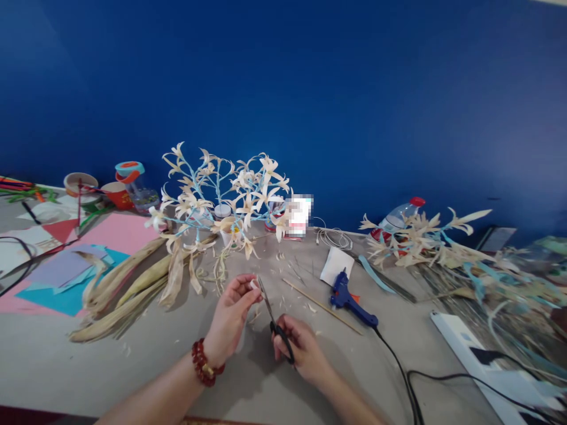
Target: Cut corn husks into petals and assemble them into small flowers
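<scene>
Scissors (pixel 275 328) sit gripped in a person's right hand (pixel 302 347), their tips just beside a small white piece (pixel 254 284) pinched in the left hand (pixel 234 307) above a gray table (pixel 155 372), between dried husks (pixel 144 284) on the left and a blue glue gun (pixel 349 302) on the right.

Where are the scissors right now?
In the head view, the scissors are in the right hand, below the picture's middle, with their blades pointing up beside the small white piece in the left hand.
</scene>
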`<control>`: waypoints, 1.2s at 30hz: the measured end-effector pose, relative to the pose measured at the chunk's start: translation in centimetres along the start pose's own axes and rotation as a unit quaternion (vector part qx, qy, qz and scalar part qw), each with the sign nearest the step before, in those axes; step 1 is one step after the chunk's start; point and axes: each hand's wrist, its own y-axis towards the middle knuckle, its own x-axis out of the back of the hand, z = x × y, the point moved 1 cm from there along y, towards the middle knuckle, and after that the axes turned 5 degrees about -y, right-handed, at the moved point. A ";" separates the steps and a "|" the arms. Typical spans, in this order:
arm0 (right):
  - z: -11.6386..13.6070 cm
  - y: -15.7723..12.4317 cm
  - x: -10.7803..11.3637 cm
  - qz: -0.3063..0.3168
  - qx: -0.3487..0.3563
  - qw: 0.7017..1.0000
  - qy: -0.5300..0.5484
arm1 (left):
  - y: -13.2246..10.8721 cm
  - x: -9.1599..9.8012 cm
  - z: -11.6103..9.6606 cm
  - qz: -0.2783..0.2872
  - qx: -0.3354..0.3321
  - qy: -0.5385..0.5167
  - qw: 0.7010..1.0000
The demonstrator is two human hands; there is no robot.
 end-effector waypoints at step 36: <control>0.6 -1.7 4.7 0.144 -0.103 0.984 0.017 | 1.0 0.9 -2.2 0.177 0.105 0.019 0.978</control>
